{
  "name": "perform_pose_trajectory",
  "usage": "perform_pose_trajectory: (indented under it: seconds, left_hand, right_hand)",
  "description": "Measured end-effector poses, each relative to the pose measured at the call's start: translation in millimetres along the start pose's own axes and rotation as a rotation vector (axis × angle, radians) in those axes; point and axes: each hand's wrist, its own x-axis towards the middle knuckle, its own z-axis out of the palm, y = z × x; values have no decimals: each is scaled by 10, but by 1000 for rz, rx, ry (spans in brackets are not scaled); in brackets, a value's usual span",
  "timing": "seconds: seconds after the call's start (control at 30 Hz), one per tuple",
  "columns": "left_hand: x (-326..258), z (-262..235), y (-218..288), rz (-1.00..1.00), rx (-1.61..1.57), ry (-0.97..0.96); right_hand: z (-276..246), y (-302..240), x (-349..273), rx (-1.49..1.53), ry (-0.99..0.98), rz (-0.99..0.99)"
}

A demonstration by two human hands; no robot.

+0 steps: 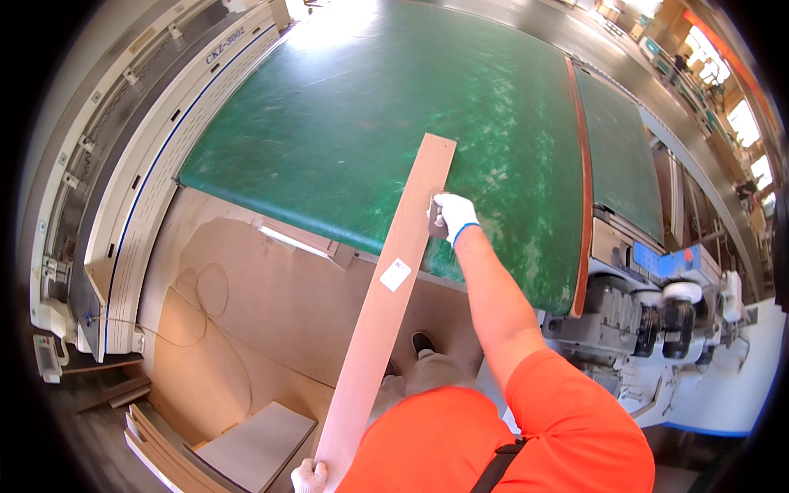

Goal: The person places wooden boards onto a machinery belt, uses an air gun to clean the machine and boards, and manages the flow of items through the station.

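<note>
Orange shirt (493,444) half-hides left hand (309,476); both grips grasp plank (386,304), right hand (451,216) midway.

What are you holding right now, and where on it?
A long wooden board: right hand grips its right edge near the far end, left hand its near end.
</note>
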Motion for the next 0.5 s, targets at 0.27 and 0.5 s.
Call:
perform_pose_trajectory:
  seconds: [0.27,0.5]
  left_hand:
    - [-440,397,-22,-154,89,74]
    - [-475,548,6,-216,125,73]
  right_hand:
    - [46,-755,876,-39,-108,31]
    - [23,-813,879,-105,-137,-107]
